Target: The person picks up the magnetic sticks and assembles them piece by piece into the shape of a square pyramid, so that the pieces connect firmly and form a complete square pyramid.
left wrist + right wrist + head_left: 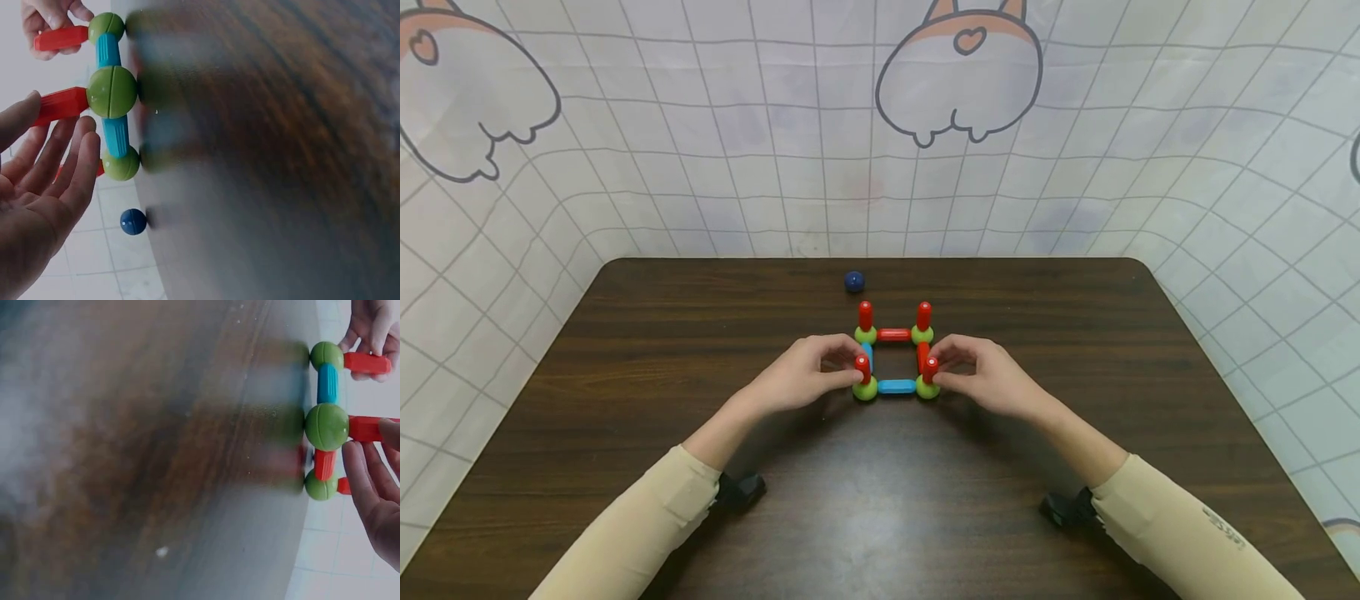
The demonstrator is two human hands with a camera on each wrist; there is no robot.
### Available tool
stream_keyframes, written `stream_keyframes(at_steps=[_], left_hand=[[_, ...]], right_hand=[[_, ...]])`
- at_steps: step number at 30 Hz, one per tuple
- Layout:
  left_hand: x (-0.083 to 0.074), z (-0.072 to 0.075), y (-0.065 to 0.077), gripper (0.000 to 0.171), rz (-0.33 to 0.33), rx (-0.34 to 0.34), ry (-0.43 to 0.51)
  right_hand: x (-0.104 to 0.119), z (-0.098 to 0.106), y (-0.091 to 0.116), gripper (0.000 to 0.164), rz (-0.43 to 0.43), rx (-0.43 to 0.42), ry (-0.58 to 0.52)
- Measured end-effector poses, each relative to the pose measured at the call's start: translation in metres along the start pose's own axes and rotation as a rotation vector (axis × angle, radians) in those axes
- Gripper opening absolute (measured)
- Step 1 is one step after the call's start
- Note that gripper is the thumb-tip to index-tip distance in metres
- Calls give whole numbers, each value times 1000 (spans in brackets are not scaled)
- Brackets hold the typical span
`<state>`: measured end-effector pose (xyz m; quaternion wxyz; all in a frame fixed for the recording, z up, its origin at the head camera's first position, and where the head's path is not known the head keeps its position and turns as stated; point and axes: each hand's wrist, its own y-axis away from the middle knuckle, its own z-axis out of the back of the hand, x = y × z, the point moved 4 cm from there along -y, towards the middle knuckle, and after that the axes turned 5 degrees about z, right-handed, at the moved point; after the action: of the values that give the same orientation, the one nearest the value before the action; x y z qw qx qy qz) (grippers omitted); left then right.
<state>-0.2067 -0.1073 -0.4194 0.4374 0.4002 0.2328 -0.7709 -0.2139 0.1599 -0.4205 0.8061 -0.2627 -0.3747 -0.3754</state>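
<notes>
A square frame of rods and green balls lies on the table. Its near side is a light blue rod (897,387), its far side a red rod (893,334); the left side rod (115,136) is blue, the right side rod (324,464) red. A red rod stands upright on each corner ball. At the near left ball (865,389), my left hand (801,375) pinches the upright red rod (62,105) between thumb and fingers. Likewise, my right hand (992,377) pinches the red rod (365,428) on the near right ball (927,387).
Behind the frame, a dark blue ball (854,282) sits near the far edge of the brown wooden table (880,500). A white gridded curtain (820,167) with cartoon drawings rises beyond the table. Dark devices (741,492) are strapped under both sleeves.
</notes>
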Motion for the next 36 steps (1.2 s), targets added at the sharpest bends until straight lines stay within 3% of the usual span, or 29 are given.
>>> stream_keyframes(at_steps=[29, 36], left_hand=[[-6, -4, -22, 19, -21, -19, -97], [-7, -5, -26, 19, 13, -26, -125]], right_hand=[[1, -5, -21, 18, -26, -3, 68], [1, -7, -25, 21, -29, 3, 52]])
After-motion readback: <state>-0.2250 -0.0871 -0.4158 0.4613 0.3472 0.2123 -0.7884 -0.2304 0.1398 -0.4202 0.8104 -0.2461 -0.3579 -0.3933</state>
